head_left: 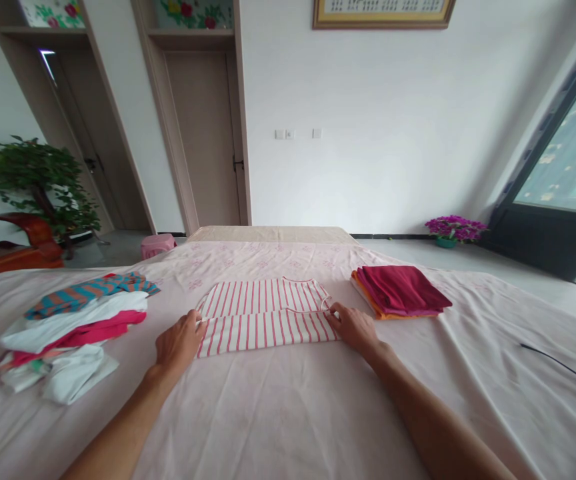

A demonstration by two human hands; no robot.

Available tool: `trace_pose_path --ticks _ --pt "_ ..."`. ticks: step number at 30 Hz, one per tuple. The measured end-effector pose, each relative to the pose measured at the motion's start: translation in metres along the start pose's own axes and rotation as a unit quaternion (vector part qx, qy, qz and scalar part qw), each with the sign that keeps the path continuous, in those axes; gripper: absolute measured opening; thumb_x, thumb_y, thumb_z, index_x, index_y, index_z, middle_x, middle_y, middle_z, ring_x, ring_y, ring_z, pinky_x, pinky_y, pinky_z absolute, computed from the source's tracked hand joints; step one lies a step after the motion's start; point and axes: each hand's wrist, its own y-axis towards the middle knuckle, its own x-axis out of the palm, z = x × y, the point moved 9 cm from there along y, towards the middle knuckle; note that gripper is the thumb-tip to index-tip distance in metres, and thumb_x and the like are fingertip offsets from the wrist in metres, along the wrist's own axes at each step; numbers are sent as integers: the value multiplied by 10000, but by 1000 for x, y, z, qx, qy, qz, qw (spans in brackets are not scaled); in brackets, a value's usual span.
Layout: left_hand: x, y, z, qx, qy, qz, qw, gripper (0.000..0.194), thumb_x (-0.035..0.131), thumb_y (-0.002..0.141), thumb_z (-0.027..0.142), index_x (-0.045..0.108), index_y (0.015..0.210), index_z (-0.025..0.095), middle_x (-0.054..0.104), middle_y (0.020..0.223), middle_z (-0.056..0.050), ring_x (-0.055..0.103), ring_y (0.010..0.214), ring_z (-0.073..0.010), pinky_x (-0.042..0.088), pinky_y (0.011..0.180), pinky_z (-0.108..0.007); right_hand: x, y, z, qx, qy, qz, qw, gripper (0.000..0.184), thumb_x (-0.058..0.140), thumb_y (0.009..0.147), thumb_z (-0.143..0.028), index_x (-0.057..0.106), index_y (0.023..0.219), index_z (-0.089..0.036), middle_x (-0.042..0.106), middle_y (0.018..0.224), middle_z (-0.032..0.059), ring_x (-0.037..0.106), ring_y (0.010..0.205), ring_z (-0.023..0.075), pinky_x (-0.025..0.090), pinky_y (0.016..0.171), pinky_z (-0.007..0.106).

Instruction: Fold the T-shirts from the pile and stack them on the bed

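Note:
A red-and-white striped garment point(265, 313) lies folded over on the pink bedsheet point(288, 413), straight ahead of me. My left hand point(181, 343) pinches its left edge where the fold meets, fingers closed on the cloth. My right hand point(353, 327) grips the right edge at the same height, fingers closed on the fabric. Both arms reach forward over the sheet.
A loose heap of clothes point(68, 333) in white, pink and striped teal sits at the left. A folded stack of dark red and orange cloth point(398, 291) lies at the right. Black cables point(568, 367) trail near the right edge. Doors, a potted plant and a window stand beyond.

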Motion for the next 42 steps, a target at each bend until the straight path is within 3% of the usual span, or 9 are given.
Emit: trace_pose_path --ticks 3,6,10,14,18,23,35,39,42 --pt "-21 -7 20 92 -13 114 989 345 417 934 356 582 1200 211 663 1186 -113 617 1092 -269 446 941 -401 -13 -2 -4 -12 -14 43 999 321 457 940 -414 618 1173 -264 705 1073 82 645 986 254 411 808 340" --pt "-29 -19 51 207 -102 144 962 349 395 947 289 603 1219 220 636 1264 -80 552 1214 -215 394 1071 -368 -27 -12 -32 -95 -15 110 989 376 434 961 -356 577 1281 -221 633 1259 112 549 1185 268 364 1003 404" --pt "-16 -35 97 329 -147 68 930 439 385 967 353 523 1367 239 516 1442 -48 410 1370 -201 329 1156 -395 -22 -36 -91 -266 11 116 957 508 367 998 -376 408 1464 -179 390 1524 112 278 1434 258 192 1173 451" --pt "8 -43 114 371 -96 -18 923 535 345 978 454 384 1475 260 391 1541 -44 314 1433 -212 241 1189 -423 2 -44 -119 -321 21 46 946 586 295 1013 -455 269 1531 -183 260 1581 82 204 1467 246 165 1193 468" --pt "21 -40 108 368 -54 -53 927 556 285 983 508 314 1504 316 322 1577 -21 263 1456 -221 210 1183 -435 24 -33 -110 -292 18 -3 956 609 233 1009 -520 245 1537 -216 258 1578 61 218 1463 246 183 1186 488" --pt "27 -32 90 328 -37 -62 942 591 260 966 571 285 1512 344 286 1592 -20 234 1467 -233 181 1179 -441 33 -21 -86 -246 -9 24 969 587 251 1010 -483 273 1531 -213 267 1573 69 235 1458 246 186 1186 475" --pt "38 0 8 118 -6 -123 985 659 285 932 578 278 1524 289 193 1616 -79 220 1467 -314 224 1138 -517 36 -11 -54 -191 -23 -58 980 626 250 990 -498 235 1543 -205 180 1597 101 163 1476 273 170 1161 549" --pt "26 21 10 115 -12 -128 985 585 403 895 518 504 1401 243 435 1501 -137 391 1381 -325 304 1095 -495 18 8 -46 -225 35 -82 970 527 345 977 -441 432 1455 -239 417 1507 109 363 1395 287 296 1105 516" --pt "12 51 18 90 -55 -89 990 414 487 856 380 649 1206 227 607 1330 -122 560 1222 -265 404 1013 -379 -4 41 -35 -171 93 -48 980 406 395 962 -355 622 1270 -217 631 1292 115 588 1163 259 433 963 373"
